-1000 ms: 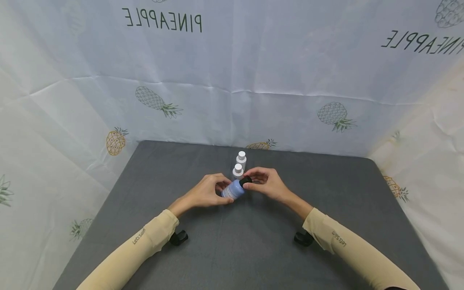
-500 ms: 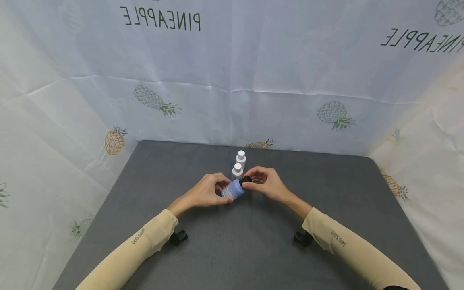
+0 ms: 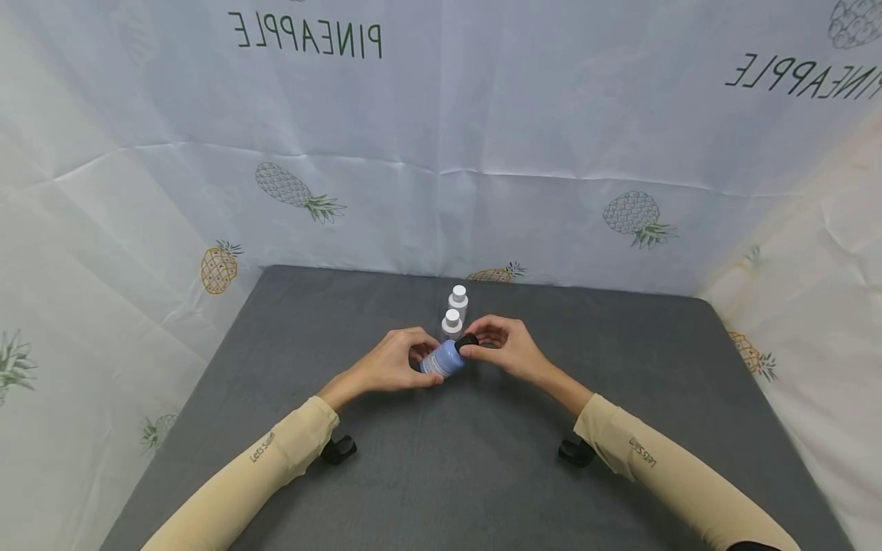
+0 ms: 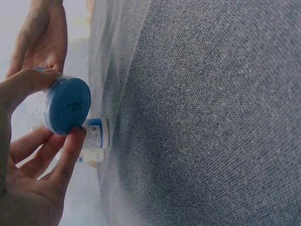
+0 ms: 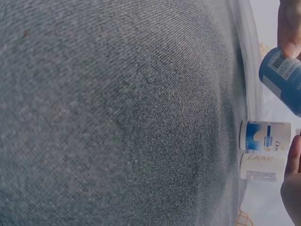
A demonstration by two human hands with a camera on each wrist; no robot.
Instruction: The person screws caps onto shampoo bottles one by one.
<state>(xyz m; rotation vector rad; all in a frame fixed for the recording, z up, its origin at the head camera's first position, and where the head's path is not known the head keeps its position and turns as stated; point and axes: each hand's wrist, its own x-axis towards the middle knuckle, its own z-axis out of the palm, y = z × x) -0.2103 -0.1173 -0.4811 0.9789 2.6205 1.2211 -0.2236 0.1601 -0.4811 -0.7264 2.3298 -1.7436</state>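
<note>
My left hand (image 3: 397,362) grips a small blue bottle (image 3: 441,361) round its body, thumb on the near side. The bottle is tilted, its black cap (image 3: 466,343) pointing up and to the right. Thumb and fingers of my right hand (image 3: 507,350) pinch that cap. In the left wrist view the bottle's round blue base (image 4: 70,106) faces the camera, off the table. Just behind it stand two white-capped bottles, a nearer one (image 3: 452,325) and a farther one (image 3: 458,301). The right wrist view shows Dove lettering on a blue-and-white label (image 5: 265,136).
A grey cloth-covered table (image 3: 441,474) lies under the hands. Behind it hangs a pale curtain (image 3: 524,122) printed with pineapples. Black devices sit under the left wrist (image 3: 339,451) and the right wrist (image 3: 576,453), close over the table.
</note>
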